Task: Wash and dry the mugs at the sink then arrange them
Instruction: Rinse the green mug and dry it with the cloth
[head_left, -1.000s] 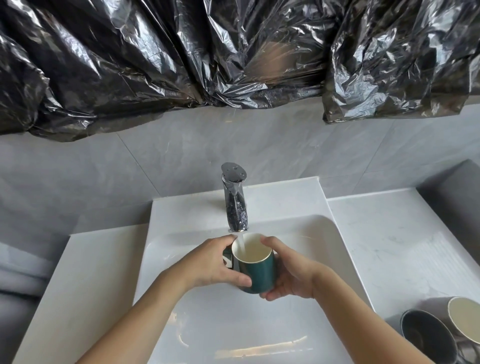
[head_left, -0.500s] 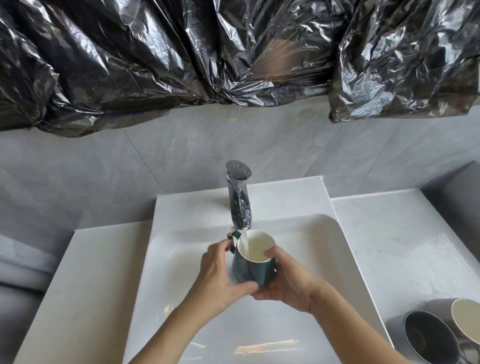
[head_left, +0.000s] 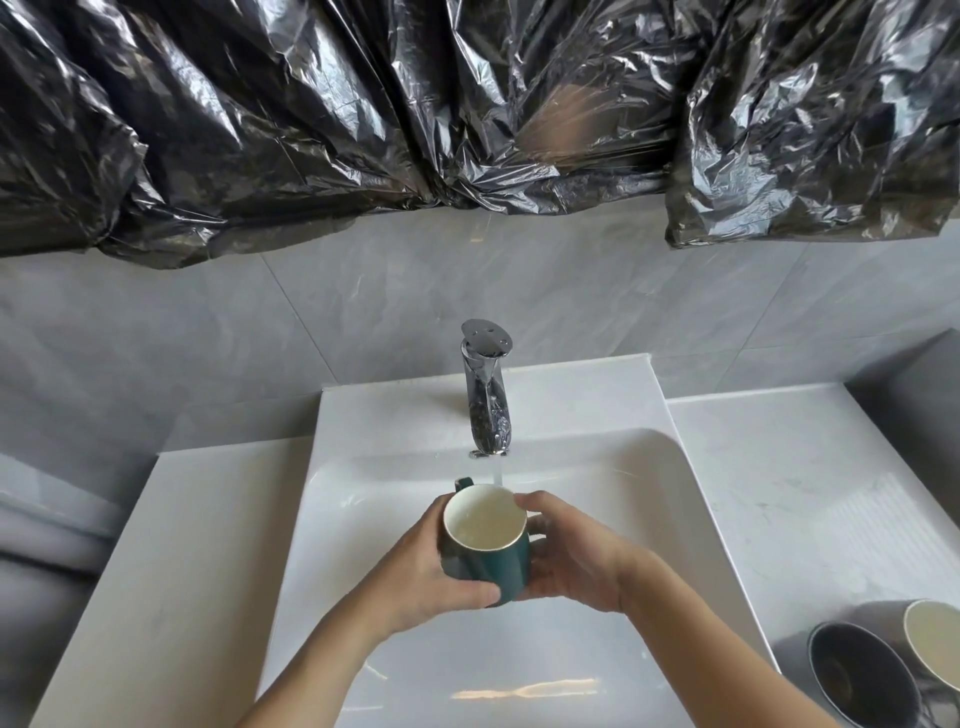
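Note:
A dark green mug (head_left: 491, 569) with a cream inside and a gold rim is held over the white sink basin (head_left: 649, 499), tilted toward me. My left hand (head_left: 426, 574) grips its left side, thumb across the front. My right hand (head_left: 571, 556) cups its right side, thumb at the rim. Its handle points away toward the chrome tap (head_left: 485, 389), from which a thin stream of water runs down behind the far rim. Two more mugs stand at the bottom right: a grey mug (head_left: 857, 673) with a dark inside and a grey mug (head_left: 935, 644) with a cream inside.
White marble counter (head_left: 810, 499) flanks the basin on both sides. Crumpled black plastic sheeting (head_left: 363, 114) hangs across the grey tiled wall above. A grey side wall (head_left: 924, 384) rises at the right edge.
The mug has turned in my hands so its handle now points away, and it has tipped toward me and moved slightly back from under the water stream.

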